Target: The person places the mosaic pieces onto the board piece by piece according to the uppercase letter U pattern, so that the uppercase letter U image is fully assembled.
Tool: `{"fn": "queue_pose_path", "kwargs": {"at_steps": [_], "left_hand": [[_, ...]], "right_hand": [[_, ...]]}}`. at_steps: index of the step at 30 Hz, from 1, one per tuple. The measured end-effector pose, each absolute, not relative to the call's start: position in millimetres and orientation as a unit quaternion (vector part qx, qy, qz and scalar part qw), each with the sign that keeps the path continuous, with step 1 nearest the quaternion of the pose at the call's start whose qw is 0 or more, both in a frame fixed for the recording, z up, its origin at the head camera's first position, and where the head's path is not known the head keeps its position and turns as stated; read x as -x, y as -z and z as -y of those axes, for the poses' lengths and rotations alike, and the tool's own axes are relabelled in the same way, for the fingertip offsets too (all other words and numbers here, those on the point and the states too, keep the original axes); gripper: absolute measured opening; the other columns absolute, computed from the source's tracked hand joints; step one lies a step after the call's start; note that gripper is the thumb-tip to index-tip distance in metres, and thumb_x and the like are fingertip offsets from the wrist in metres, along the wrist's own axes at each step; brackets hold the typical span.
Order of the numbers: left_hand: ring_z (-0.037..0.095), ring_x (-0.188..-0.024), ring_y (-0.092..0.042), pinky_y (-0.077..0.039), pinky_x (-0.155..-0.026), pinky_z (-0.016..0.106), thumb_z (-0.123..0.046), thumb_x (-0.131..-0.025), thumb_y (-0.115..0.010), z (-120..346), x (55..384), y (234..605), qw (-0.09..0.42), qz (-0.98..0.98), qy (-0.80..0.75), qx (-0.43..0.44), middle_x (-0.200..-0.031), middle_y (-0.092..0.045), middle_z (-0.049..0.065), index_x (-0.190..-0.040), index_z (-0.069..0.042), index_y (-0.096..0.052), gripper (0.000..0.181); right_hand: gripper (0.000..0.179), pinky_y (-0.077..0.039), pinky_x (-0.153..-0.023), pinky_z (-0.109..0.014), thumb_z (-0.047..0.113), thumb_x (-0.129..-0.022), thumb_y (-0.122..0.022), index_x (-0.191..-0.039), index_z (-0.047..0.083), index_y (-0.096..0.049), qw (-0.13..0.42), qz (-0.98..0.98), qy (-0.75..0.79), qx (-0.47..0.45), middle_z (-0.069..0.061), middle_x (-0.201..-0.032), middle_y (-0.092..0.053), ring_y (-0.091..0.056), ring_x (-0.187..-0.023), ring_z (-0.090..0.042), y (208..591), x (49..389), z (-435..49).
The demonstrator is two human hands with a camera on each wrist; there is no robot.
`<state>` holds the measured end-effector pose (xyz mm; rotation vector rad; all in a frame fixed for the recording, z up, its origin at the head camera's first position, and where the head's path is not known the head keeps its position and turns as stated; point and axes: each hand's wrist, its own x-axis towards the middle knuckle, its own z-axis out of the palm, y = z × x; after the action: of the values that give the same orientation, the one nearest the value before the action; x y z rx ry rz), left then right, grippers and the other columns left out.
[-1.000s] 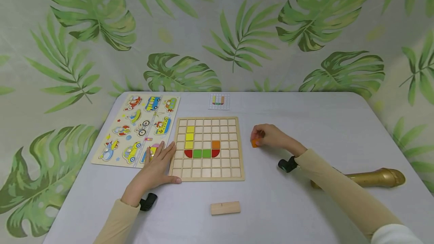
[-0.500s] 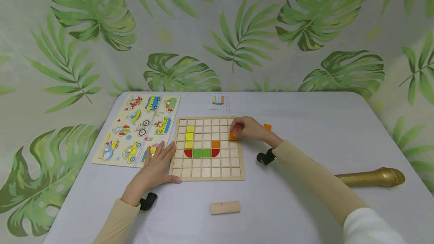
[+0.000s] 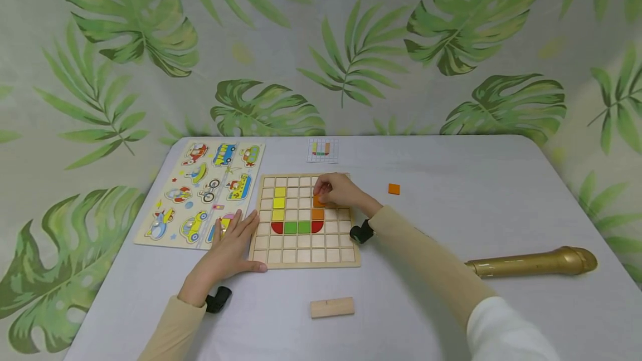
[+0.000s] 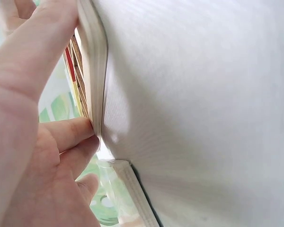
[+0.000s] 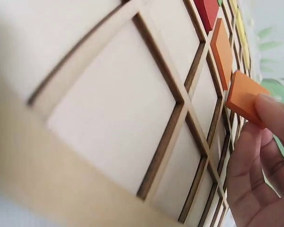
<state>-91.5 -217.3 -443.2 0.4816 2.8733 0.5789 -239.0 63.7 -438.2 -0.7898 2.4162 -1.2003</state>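
Observation:
My right hand [image 3: 341, 189] pinches an orange square tile [image 5: 245, 97] between thumb and fingers. The tile is tilted over a cell of the wooden grid board [image 3: 332, 255], just beyond an orange tile [image 3: 317, 214] lying in its cell. Yellow tiles [image 3: 278, 203] form a column on the left of the grid. Along the bottom of the pattern, two green tiles [image 3: 297, 227] lie between two rounded red tiles [image 3: 317, 227]. With fingers spread, my left hand [image 3: 223, 258] rests against the board's left edge; its fingertips touch that edge in the left wrist view.
A loose orange tile [image 3: 394, 189] lies right of the board. Behind stands a small pattern card [image 3: 322, 150] flat on the table. A vehicle puzzle board [image 3: 173, 194] is at left, a wooden block [image 3: 332, 307] in front, a gold rod-shaped object [image 3: 536, 264] at right.
My right hand has carried the orange tile leftward from the table to above the grid. The other loose orange tile has come into sight. The left hand stays in place.

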Motion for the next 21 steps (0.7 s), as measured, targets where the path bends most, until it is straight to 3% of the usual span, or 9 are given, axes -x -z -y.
{"fn": "queue_pose_path", "kwargs": {"at_steps": [14, 21], "left_hand": [[0.041, -0.143, -0.002, 0.008, -0.106, 0.066, -0.049, -0.064, -0.083, 218, 92, 444, 0.085, -0.964, -0.197, -0.160, -0.157, -0.020, 0.014, -0.149, 0.001, -0.029, 0.112], [0.041, -0.143, -0.003, 0.008, -0.106, 0.067, -0.050, -0.064, -0.082, 219, 91, 445, 0.078, -0.962, -0.201, -0.166, -0.156, -0.021, 0.015, -0.148, 0.001, -0.029, 0.112]], "right_hand": [[0.012, -0.044, -0.068, -0.026, -0.007, -0.083, -0.064, -0.086, 0.004, -0.064, 0.124, -0.892, 0.325, 0.289, -0.003, -0.079, -0.057, -0.050, -0.075, -0.017, 435, 228, -52], [0.008, -0.047, -0.072, -0.027, -0.001, -0.085, -0.066, -0.091, 0.003, -0.063, 0.131, -0.874, 0.378, 0.277, -0.004, -0.084, -0.060, -0.054, -0.079, -0.018, 436, 229, -61]]}}
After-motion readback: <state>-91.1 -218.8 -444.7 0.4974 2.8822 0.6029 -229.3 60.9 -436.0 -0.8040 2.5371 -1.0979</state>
